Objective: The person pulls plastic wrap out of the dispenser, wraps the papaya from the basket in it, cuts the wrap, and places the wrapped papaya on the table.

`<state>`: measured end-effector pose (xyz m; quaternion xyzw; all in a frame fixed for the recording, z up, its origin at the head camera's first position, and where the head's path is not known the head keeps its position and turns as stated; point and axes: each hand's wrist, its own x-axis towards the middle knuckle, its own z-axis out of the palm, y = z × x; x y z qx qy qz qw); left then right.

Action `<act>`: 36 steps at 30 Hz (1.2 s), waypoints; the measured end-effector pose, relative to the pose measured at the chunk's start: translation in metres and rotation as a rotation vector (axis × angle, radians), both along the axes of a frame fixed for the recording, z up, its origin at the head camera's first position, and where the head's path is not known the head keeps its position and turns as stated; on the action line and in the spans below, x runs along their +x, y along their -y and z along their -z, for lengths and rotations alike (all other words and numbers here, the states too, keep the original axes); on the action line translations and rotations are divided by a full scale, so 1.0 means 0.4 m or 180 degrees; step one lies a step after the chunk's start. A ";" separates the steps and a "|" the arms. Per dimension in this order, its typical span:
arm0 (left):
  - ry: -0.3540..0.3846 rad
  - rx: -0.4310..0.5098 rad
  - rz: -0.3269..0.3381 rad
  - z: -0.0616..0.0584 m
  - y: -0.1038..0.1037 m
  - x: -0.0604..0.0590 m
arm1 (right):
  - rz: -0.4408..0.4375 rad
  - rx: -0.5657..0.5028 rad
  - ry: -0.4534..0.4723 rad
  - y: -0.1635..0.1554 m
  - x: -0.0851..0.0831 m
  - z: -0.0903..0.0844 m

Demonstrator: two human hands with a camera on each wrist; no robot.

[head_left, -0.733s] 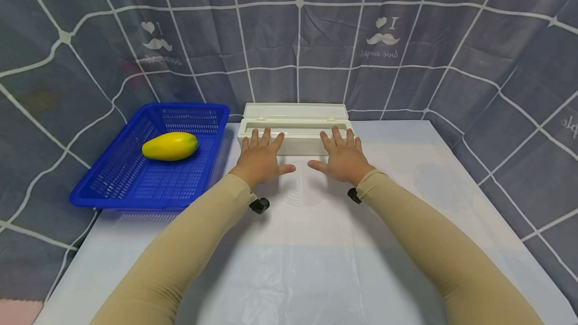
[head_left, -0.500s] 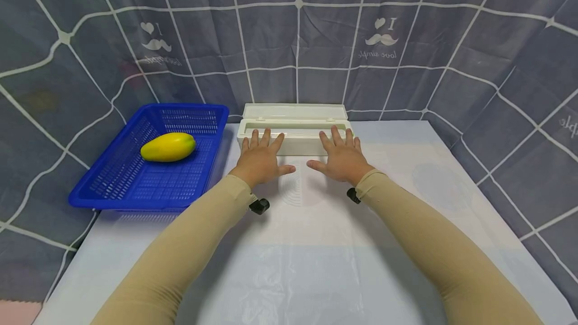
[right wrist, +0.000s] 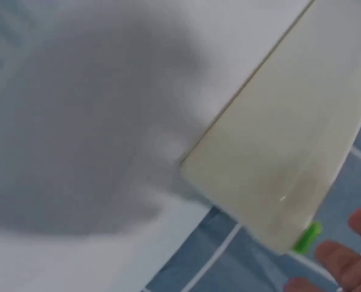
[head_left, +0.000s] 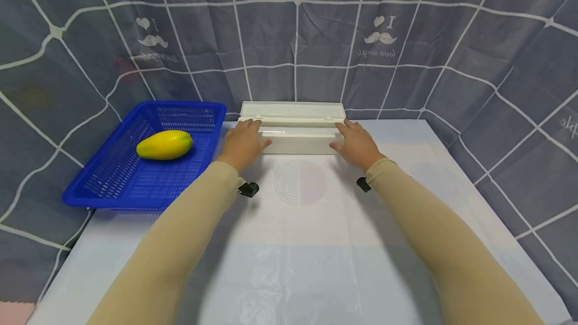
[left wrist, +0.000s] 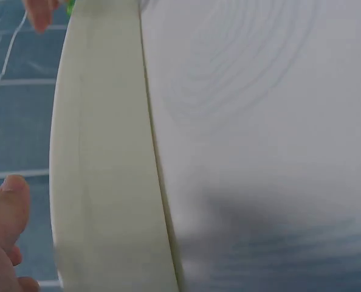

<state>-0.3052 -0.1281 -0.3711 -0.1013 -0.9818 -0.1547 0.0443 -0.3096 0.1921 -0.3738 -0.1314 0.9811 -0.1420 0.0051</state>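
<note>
From my seat I read the scene outward from the white dispenser box [head_left: 295,137], which is the thing both hands are on. Nearest me, the two sleeved forearms run up the table [head_left: 293,265] and splay apart toward it, each with a small black wrist camera just short of the box. Between the wrists, on the near side of the box, a faint round printed pattern [head_left: 300,182] shows on the table cover. The box lies straight ahead of me with its long axis running left to right, so it sits crosswise to both arms, and neither hand looks nearer than the other: each takes one end. My left hand [head_left: 242,142] cups the box's left end, fingers curled over its top edge and thumb against the front face; the left wrist view shows the thumb beside the cream wall. My right hand [head_left: 356,142] mirrors that at the right end, fingers curved over the corner; the right wrist view shows fingertips just past that end and a small green tab [right wrist: 307,236] at the corner. The lid [head_left: 292,111] stands open on the far side of the box. To the left of the box sits a blue basket [head_left: 113,184] holding a yellow mango [head_left: 164,145]. Beyond the box hangs a grey grid-patterned cloth [head_left: 298,34].
</note>
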 end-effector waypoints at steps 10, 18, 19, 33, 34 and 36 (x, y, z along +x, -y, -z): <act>0.0222 0.0215 -0.0392 0.011 0.044 -0.065 | -0.0088 -0.0130 -0.0192 -0.051 -0.074 0.023; 0.0178 0.0119 -0.0349 0.011 0.047 -0.090 | -0.0177 -0.0162 -0.0319 -0.063 -0.093 0.027; 0.0178 0.0119 -0.0358 0.011 0.048 -0.091 | -0.0188 -0.0165 -0.0341 -0.063 -0.095 0.027; 0.0146 0.0051 -0.0412 0.012 0.043 -0.102 | -0.0093 -0.0058 -0.0491 -0.048 -0.113 0.023; 0.0150 0.0050 -0.0423 0.012 0.043 -0.103 | -0.0083 -0.0043 -0.0496 -0.047 -0.115 0.025; 0.0165 0.0038 -0.0437 0.013 0.042 -0.105 | -0.0063 -0.0028 -0.0499 -0.046 -0.118 0.029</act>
